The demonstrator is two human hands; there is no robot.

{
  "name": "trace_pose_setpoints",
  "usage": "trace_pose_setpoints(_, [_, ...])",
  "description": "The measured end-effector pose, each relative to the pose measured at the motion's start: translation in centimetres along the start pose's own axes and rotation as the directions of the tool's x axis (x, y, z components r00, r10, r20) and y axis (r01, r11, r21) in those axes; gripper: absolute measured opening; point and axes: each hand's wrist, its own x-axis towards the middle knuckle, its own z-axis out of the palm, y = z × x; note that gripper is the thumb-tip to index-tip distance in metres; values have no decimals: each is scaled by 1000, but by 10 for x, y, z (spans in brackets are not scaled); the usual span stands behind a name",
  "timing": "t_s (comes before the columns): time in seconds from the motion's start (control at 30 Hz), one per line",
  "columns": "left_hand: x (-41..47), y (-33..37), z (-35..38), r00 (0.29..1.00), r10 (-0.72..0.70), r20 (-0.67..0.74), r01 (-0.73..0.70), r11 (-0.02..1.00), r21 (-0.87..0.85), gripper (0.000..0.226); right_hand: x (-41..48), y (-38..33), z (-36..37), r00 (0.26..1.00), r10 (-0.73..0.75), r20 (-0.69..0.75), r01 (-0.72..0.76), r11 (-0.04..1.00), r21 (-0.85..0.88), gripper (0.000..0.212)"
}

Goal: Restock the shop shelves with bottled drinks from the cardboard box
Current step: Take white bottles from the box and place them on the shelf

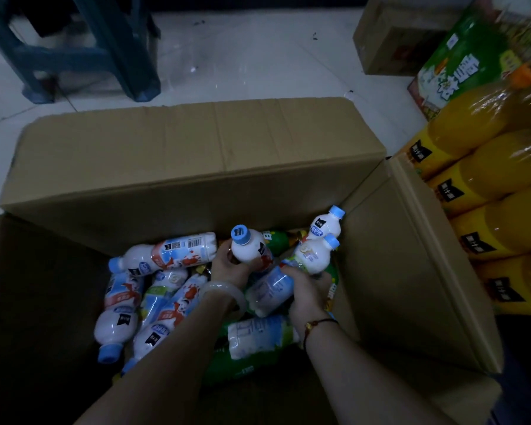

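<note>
An open cardboard box (178,167) on the floor holds several white milk-drink bottles with blue caps, lying loose (166,253). My left hand (227,266) is inside the box, gripping one white bottle (249,245) upright by its body. My right hand (307,291) is beside it at the box's right wall, closed around white bottles: two with their caps up (322,240) and one lying across the fingers (270,288). Green-labelled bottles (276,239) lie underneath, partly hidden.
Shrink-wrapped large orange-juice bottles (488,176) are stacked at the right. A green printed carton (460,59) and a brown closed box (393,38) stand at the back right. A dark blue stool (83,53) stands on the white tiled floor at the back left.
</note>
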Motion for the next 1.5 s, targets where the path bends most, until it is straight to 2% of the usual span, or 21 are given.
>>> trace_pose_setpoints(0.13, [-4, 23, -6, 999, 25, 22, -27, 996, 84, 59, -14, -29, -5, 987, -59, 152, 79, 988, -133, 76])
trace_pose_setpoints(0.23, [-17, 52, -11, 998, 37, 44, -39, 998, 54, 58, -28, -59, -10, 962, -102, 254, 156, 966, -204, 64])
trace_pose_setpoints(0.37, [-49, 107, -15, 985, 137, 101, -144, 988, 65, 51, -66, -114, -18, 873, -235, 427, 362, 899, -245, 59])
trace_pose_setpoints(0.5, [-96, 177, -19, 964, 197, 179, -209, 977, 48, 49, -117, -179, -27, 784, -326, 528, 506, 828, -242, 63])
trace_pose_setpoints(0.63, [-157, 255, -21, 943, 236, 235, -250, 968, 31, 60, -181, -249, -41, 737, -385, 555, 565, 802, -194, 64])
trace_pose_setpoints(0.9, [-307, 442, -29, 865, 406, 295, -434, 901, 30, 41, -358, -406, -79, 614, -461, 641, 660, 745, -97, 63])
trace_pose_setpoints(1.17, [-453, 616, -40, 777, 546, 314, -563, 825, -41, 38, -521, -546, -111, 495, -626, 602, 745, 663, 77, 62])
trace_pose_setpoints(1.27, [-498, 667, -43, 740, 589, 325, -601, 796, -73, 35, -569, -586, -121, 454, -685, 570, 770, 623, 136, 56])
trace_pose_setpoints(1.37, [-533, 704, -46, 709, 620, 337, -620, 775, -120, 44, -608, -618, -129, 416, -730, 542, 783, 590, 194, 50])
trace_pose_setpoints(1.5, [-569, 744, -46, 647, 656, 389, -666, 735, -131, 41, -645, -651, -141, 408, -762, 503, 789, 571, 225, 55])
